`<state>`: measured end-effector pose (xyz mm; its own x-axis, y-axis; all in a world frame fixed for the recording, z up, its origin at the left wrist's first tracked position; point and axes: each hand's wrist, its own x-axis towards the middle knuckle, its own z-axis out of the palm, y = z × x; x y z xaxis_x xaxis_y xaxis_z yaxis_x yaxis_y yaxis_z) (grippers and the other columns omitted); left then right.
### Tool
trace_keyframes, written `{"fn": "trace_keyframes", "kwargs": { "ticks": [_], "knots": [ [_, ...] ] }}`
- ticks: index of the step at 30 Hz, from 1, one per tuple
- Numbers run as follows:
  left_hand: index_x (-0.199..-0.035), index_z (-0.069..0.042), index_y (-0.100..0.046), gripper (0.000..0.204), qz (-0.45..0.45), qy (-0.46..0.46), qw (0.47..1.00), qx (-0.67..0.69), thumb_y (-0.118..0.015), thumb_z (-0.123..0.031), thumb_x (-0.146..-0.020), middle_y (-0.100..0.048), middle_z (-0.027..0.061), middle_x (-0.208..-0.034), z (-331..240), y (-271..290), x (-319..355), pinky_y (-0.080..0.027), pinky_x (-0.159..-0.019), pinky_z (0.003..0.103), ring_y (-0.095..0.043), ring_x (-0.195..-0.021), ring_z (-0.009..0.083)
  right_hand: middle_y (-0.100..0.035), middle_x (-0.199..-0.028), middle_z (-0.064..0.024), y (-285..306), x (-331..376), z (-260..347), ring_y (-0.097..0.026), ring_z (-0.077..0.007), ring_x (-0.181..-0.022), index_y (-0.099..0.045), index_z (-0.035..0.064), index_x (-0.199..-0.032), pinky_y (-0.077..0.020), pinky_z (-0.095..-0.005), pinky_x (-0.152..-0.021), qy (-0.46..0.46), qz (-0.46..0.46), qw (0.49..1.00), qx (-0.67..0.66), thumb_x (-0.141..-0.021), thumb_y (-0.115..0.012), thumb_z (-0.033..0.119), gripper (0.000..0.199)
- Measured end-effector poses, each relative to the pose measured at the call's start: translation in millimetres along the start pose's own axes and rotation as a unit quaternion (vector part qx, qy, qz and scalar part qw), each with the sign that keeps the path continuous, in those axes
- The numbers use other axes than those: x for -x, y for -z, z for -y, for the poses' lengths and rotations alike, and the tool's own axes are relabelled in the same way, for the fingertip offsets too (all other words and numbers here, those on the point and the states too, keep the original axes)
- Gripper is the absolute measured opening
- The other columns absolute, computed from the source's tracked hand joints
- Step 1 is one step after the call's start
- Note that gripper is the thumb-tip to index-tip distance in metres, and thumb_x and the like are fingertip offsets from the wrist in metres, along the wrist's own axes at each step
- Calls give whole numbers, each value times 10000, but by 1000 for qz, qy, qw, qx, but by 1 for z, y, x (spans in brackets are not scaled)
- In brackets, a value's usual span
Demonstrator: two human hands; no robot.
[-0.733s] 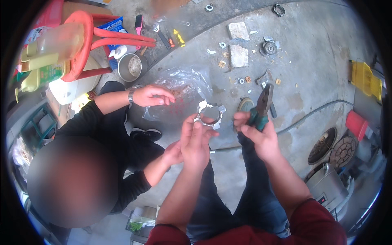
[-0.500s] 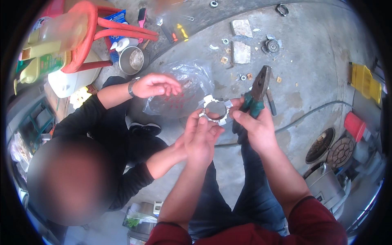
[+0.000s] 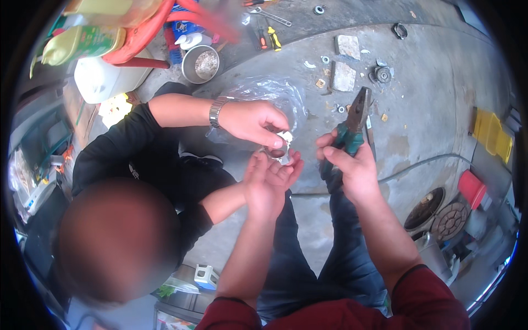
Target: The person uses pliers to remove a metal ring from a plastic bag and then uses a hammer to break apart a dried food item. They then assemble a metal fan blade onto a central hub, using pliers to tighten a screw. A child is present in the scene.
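My right hand [image 3: 353,168] is closed around the green handles of a pair of pliers [image 3: 355,122], whose worn jaws point up and away from me. Just left of it, my left hand [image 3: 268,190] is turned palm up with the fingers apart, right below a small metal ring with white tabs [image 3: 285,158]. Whether its fingertips touch the ring is hard to see. A co-worker's hand with a metal watch [image 3: 250,121] pinches the ring from above. The co-worker's other forearm [image 3: 225,202] passes behind my left hand, which hides part of that hand.
A clear plastic bag [image 3: 269,91] lies beyond the hands. Farther off are two pale blocks [image 3: 344,76], a round metal part [image 3: 381,75], screwdrivers [image 3: 274,39] and a metal pot [image 3: 200,64]. A red stool [image 3: 144,38] stands left, and an open drain hole [image 3: 426,208] lies right.
The co-worker's watch hand has reached right and taken hold of the ring. My right hand has let go of the ring and drawn back, still gripping the pliers.
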<state>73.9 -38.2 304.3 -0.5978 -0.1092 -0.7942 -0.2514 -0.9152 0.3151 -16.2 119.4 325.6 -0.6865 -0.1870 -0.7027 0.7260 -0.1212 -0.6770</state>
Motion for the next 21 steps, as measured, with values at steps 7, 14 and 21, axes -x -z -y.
{"fn": "trace_keyframes", "kwargs": {
  "ticks": [7, 14, 21],
  "knots": [
    [-1144, -34, -538, 244, 22, 1, 985, 172, -454, -231, -1026, -627, 103, -1100, -28, 24, 1, -511, -874, 374, -642, -934, 233, -665, -1025, -104, -15, 0, 2, -621, -165, -888, -517, 5, -1124, -490, -316, -833, -2, -14, 1000, -7, -832, -651, -32, 324],
    [-1058, -42, -610, 256, -83, -63, 976, 193, -501, -269, -1011, -653, 94, -1014, -50, 51, -3, -538, -727, 329, -648, -819, 214, -653, -982, -103, -26, 9, 2, -611, -165, -854, -531, -4, -1102, -488, -317, -807, -18, -10, 999, 28, -824, -655, -25, 305],
    [-1039, -56, -584, 293, -102, 36, 988, 111, -515, -340, -1021, -616, 47, -919, -14, 34, 53, -496, -760, 329, -602, -810, 159, -619, -828, -66, 37, 89, 4, -585, -154, -737, -583, -9, -958, -468, -284, -687, -93, -160, 975, 120, -793, -646, -22, 177]
  ]
}}
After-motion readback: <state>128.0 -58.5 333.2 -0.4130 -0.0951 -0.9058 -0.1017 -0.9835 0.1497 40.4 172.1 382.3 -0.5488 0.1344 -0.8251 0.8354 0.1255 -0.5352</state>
